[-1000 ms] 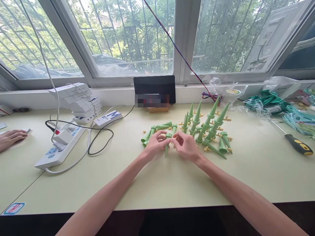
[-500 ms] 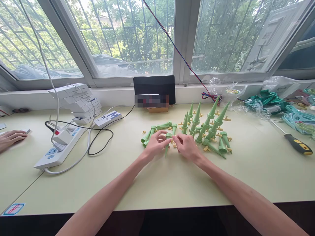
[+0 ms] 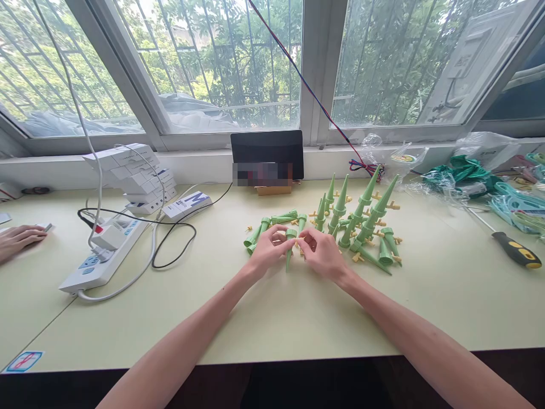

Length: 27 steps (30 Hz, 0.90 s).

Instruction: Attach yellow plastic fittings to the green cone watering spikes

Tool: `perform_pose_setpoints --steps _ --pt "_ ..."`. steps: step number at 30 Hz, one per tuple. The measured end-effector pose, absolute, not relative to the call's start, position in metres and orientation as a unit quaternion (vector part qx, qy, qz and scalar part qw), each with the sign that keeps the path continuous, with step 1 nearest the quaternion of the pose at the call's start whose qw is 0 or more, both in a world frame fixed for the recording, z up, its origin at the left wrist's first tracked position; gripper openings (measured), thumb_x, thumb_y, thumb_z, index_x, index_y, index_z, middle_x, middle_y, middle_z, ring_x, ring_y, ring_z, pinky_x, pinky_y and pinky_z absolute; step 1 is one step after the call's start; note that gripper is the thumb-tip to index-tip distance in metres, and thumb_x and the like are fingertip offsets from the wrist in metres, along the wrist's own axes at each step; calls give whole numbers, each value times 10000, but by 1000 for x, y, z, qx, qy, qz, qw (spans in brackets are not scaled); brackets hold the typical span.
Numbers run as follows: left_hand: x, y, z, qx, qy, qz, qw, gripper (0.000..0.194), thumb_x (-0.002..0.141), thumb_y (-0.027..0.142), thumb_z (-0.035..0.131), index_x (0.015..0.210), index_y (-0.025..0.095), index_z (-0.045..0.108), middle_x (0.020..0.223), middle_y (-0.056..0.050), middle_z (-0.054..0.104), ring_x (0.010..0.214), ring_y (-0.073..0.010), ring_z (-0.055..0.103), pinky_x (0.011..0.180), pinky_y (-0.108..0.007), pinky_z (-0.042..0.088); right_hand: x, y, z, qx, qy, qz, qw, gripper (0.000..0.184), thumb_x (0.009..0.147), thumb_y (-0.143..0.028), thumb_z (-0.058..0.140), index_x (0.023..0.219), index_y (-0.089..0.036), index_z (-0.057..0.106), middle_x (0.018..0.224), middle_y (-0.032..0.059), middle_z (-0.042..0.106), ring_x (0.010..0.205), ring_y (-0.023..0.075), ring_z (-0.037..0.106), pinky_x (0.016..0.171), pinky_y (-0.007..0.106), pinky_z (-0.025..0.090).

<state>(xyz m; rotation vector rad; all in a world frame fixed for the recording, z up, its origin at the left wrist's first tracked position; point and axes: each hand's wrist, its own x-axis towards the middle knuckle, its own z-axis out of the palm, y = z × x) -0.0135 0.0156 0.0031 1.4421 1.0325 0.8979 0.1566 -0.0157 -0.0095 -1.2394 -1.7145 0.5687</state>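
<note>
My left hand (image 3: 271, 248) is closed round a green plant watering spike (image 3: 289, 259), which hangs cap up with its tip toward the table. Against the side of its cap, my right hand (image 3: 322, 253) pinches a small yellow valve (image 3: 297, 241), mostly covered by the fingertips. Just beyond my left hand lie several loose green spikes (image 3: 284, 217). To the right of my right hand, several spikes with yellow valves (image 3: 378, 207) stand on their caps, tips up. More spikes (image 3: 385, 253) lean or lie beside them.
On the left are a white power strip (image 3: 100, 267), tangled cables and stacked white boxes (image 3: 142, 176). A dark tablet (image 3: 267, 149) leans at the back. To the right lie a screwdriver (image 3: 515, 250) and plastic-wrapped items (image 3: 464, 176). Another person's hand (image 3: 21, 240) rests at the far left.
My right fingertips have closed in slightly toward the spike's cap. The spike in my left hand has shifted very slightly; everything else looks the same.
</note>
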Motion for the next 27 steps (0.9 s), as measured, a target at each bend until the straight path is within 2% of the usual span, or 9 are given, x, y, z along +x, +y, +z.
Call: perform_pose_setpoints --steps 14,24,27 --pt "-10 12 6 662 438 375 480 380 749 434 723 1024 226 562 687 40 510 681 -179 645 645 -298 478 159 -17 -5 -513 -695 270 426 265 947 -331 461 727 -201 535 520 -16 560 455 135 520 520 265 411" --pt "-11 11 9 655 415 379 504 392 746 426 727 1037 228 556 698 41 524 670 -178 662 682 -313 508 159 -16 -6 -525 -698 258 414 454 990 -462 379 607 -222 411 449 -24 464 412 126 443 466 267 356" --pt "-10 12 7 670 399 393 488 372 767 428 712 1036 226 553 695 43 511 643 -175 666 666 -310 517 158 -16 -6 -525 -698 259 412 488 1002 -475 333 599 -218 433 441 -24 444 407 125 437 473 267 359"
